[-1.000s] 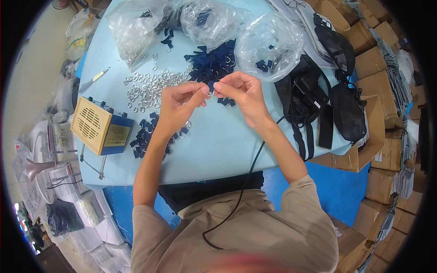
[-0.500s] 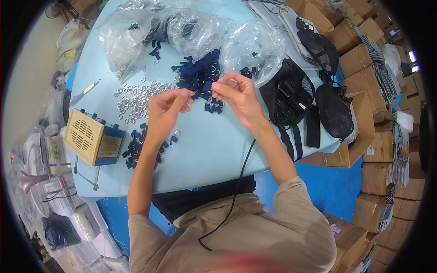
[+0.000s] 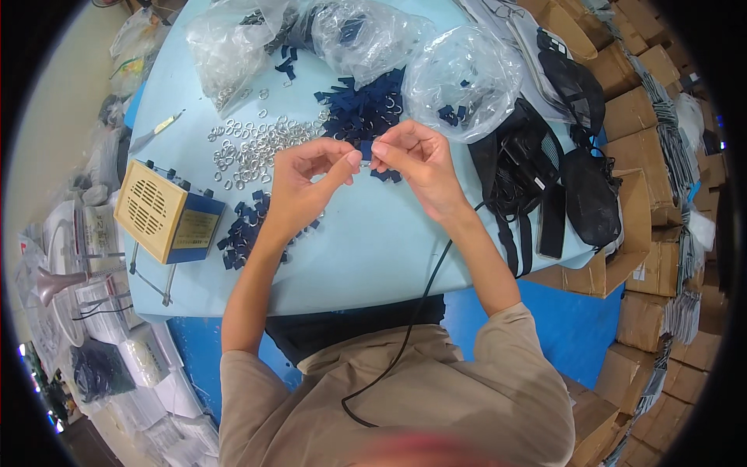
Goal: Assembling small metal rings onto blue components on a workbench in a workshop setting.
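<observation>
My left hand (image 3: pixel 305 183) and my right hand (image 3: pixel 412 159) meet fingertip to fingertip above a light blue table (image 3: pixel 373 249). Between them they pinch a small dark blue strap piece (image 3: pixel 366 150). A heap of the same dark blue strap pieces (image 3: pixel 366 109) lies just beyond my hands. A scatter of several small silver metal rings (image 3: pixel 253 148) lies to the left of it. More dark blue pieces (image 3: pixel 245 229) are piled under my left forearm.
A beige and blue box device (image 3: pixel 167 212) stands at the table's left edge. Clear plastic bags (image 3: pixel 467 78) lie at the far side. Black strapped bags (image 3: pixel 545 171) hang off the right side. Cardboard boxes (image 3: pixel 661 257) are stacked on the right; packaged goods (image 3: pixel 93 311) crowd the left floor.
My left hand dropped toward the table half a second ago, then came back up to meet my right hand on the strap piece. The view has shifted slightly.
</observation>
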Available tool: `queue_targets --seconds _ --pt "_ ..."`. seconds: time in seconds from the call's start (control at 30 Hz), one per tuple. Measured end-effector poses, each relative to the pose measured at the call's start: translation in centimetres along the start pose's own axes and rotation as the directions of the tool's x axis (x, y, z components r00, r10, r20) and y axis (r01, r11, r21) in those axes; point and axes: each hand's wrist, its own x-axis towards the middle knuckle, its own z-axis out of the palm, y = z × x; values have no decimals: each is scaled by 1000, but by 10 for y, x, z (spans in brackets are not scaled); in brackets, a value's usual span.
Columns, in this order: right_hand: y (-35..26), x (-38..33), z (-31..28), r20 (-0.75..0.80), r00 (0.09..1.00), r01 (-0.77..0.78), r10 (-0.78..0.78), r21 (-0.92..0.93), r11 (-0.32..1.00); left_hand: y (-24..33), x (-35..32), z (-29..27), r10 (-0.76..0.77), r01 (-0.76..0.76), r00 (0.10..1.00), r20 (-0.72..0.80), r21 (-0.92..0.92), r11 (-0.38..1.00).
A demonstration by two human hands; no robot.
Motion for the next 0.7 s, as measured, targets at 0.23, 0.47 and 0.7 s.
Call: queue_targets --seconds 0.23,0.47,0.7 --pt "-2 -2 6 -28 999 16 -17 -39 999 0 -2 2 -12 13 999 -39 24 1000" --pt "-2 -2 2 -21 999 -32 32 12 999 3 1 0 -61 61 998 -4 -25 998" --pt "-9 -4 -2 -74 997 -23 24 21 1000 -8 4 -1 -48 47 999 -7 -75 996"
